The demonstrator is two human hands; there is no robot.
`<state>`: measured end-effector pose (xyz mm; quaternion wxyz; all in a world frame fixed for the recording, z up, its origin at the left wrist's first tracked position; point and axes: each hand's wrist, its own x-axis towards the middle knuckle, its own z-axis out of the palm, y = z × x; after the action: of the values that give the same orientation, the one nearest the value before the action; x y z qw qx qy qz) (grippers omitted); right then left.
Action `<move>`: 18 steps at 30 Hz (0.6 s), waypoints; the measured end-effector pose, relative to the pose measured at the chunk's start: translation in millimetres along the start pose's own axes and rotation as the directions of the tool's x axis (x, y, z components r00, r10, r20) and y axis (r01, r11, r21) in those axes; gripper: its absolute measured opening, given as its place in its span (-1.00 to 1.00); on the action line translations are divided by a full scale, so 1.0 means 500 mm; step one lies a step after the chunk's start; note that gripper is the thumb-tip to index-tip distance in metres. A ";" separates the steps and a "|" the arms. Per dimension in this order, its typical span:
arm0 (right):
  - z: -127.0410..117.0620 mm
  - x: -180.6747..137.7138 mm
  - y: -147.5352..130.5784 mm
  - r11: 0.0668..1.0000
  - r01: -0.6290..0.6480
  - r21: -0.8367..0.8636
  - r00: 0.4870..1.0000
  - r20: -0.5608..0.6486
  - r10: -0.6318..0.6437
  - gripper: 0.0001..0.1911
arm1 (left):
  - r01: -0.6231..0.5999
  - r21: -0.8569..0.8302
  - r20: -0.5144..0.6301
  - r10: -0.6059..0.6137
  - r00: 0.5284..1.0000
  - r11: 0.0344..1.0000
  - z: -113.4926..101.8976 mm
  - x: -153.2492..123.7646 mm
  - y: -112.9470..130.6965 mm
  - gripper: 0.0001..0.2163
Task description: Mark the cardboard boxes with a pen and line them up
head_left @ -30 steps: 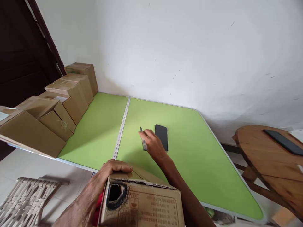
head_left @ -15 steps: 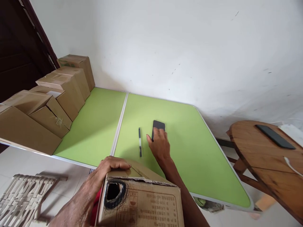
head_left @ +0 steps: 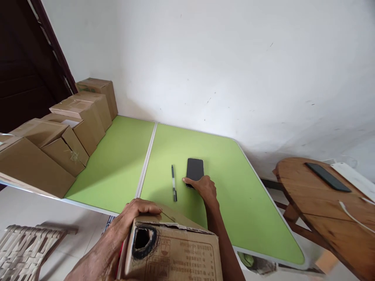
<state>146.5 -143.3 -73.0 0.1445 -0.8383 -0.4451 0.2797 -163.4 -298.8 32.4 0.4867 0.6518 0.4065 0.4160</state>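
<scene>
A printed cardboard box (head_left: 181,251) is close to my body, with a dark-rimmed hole in its near face. My left hand (head_left: 136,212) is wrapped over its left top edge, the fingers lying on top. Farther out, a dark smartphone (head_left: 195,168) lies on the green table, screen up. My right hand (head_left: 206,188) is closed on its near end, the thumb across the lower left corner and the fingers curled at the right side. Left of the phone lies a pen (head_left: 174,183) with dark ends and a pale middle, apart from both hands.
Several cardboard boxes (head_left: 96,111) stand in a row along the left side of the green table (head_left: 125,156). At the right is a wooden table (head_left: 295,187) with a black slab-shaped device (head_left: 326,176) and a white power strip (head_left: 354,179). A woven stool (head_left: 26,249) stands lower left.
My right hand has drawn back from over the phone's middle to its near end, and the screen is uncovered. My left hand keeps its hold on the box. The view has tilted slightly.
</scene>
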 end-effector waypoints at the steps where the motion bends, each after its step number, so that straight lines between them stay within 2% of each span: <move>1: -0.006 0.001 0.010 0.998 -0.005 0.060 0.999 0.033 0.003 -0.26 | -0.005 -0.005 0.006 0.005 1.000 1.000 0.000 0.001 -0.005 -0.69; 3: -0.015 -0.001 0.030 0.978 -0.014 0.207 0.995 0.095 -0.006 -0.47 | -0.007 -0.011 0.009 0.007 1.000 1.000 0.002 0.003 -0.013 -0.69; 5: -0.022 -0.011 0.050 0.930 -0.025 0.367 0.989 0.145 -0.031 -0.57 | 0.002 -0.006 0.004 -0.002 1.000 1.000 0.005 0.003 -0.014 -0.68; 9: -0.053 -0.077 0.080 0.770 -0.050 0.636 0.959 0.246 -0.142 -0.49 | 0.103 0.048 -0.007 -0.103 0.995 0.994 0.012 -0.005 0.013 -0.66; 11: -0.086 -0.133 0.088 0.627 -0.086 0.774 0.941 0.269 -0.204 -0.40 | 0.128 0.038 0.031 -0.129 0.991 0.991 0.014 -0.013 0.029 -0.61; 14: -0.158 -0.231 0.087 0.345 -0.143 0.928 0.948 0.228 -0.220 -0.39 | 0.039 -0.004 0.080 -0.039 0.996 0.999 0.015 -0.032 0.037 -0.40; 16: -0.210 -0.297 0.081 0.226 -0.154 0.962 0.939 0.213 -0.270 -0.50 | 0.009 -0.006 0.085 -0.009 0.996 1.000 0.015 -0.047 0.030 -0.27; 18: -0.251 -0.361 0.075 0.154 -0.178 0.972 0.887 0.226 -0.402 -0.49 | 0.062 -0.013 0.082 -0.060 0.995 0.998 0.016 -0.058 0.021 -0.21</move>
<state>165.7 -312.8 70.5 0.5679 -0.4177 -0.2397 0.6675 -163.9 -330.5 36.8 0.5202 0.6518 0.4030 0.3771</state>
